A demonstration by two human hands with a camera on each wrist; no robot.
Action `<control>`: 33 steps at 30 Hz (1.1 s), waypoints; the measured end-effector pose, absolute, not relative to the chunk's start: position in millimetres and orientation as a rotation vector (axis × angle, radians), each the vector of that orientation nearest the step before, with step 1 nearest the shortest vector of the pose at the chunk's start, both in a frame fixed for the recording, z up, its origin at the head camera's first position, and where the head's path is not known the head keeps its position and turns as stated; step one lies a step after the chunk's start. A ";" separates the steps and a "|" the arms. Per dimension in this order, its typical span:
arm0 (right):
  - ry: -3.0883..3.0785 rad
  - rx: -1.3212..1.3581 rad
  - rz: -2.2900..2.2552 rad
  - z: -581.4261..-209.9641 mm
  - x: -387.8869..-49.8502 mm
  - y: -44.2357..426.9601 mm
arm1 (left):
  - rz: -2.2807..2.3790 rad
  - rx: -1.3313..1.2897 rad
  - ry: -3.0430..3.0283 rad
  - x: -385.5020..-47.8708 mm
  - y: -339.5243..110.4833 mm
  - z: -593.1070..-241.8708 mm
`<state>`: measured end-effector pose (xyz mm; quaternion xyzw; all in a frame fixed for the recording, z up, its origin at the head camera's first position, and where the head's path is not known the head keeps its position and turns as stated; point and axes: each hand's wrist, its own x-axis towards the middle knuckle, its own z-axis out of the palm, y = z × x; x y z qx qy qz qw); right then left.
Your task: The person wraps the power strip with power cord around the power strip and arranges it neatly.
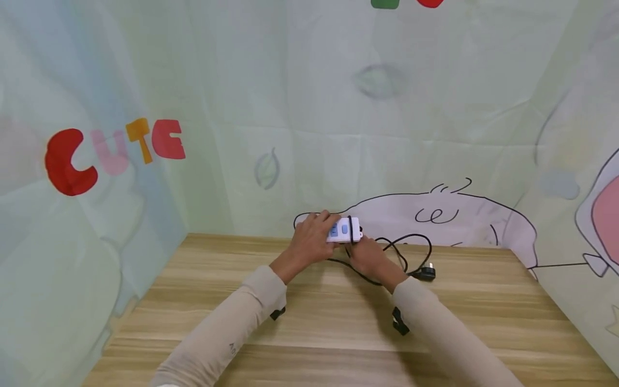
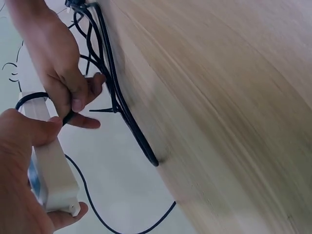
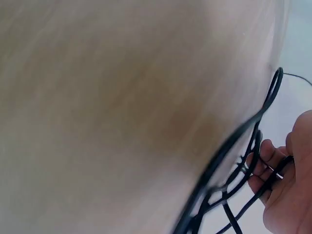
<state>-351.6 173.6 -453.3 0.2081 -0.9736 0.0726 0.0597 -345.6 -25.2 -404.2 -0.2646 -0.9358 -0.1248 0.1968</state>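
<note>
A white power strip (image 1: 357,236) with blue sockets is held above the back of the table by the left hand (image 1: 311,238), its thumb and fingers around the body. Black cord (image 2: 33,96) wraps across the strip near one end. Beside that end, the right hand (image 1: 369,257) curls its fingers and pinches the cord, as both wrist views show. More cord (image 3: 253,119) hangs in long loops below the hands. The black plug (image 1: 426,273) lies on the table to the right, prongs up.
The wood-grain table (image 1: 329,328) meets a printed cloth backdrop (image 1: 319,134) behind the hands. Another cloth wall (image 1: 145,215) stands on the left. Small black pieces (image 1: 400,321) show beneath the sleeves.
</note>
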 end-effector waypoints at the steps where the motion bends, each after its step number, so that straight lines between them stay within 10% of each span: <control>1: -2.949 0.663 0.148 -450.2 -350.2 172.8 | -0.354 -0.732 -2.617 -346.7 -25.9 -404.3; 33: -2.798 0.770 -0.080 -413.3 -340.7 171.6 | -0.306 -0.634 -2.650 -360.6 -31.2 -399.4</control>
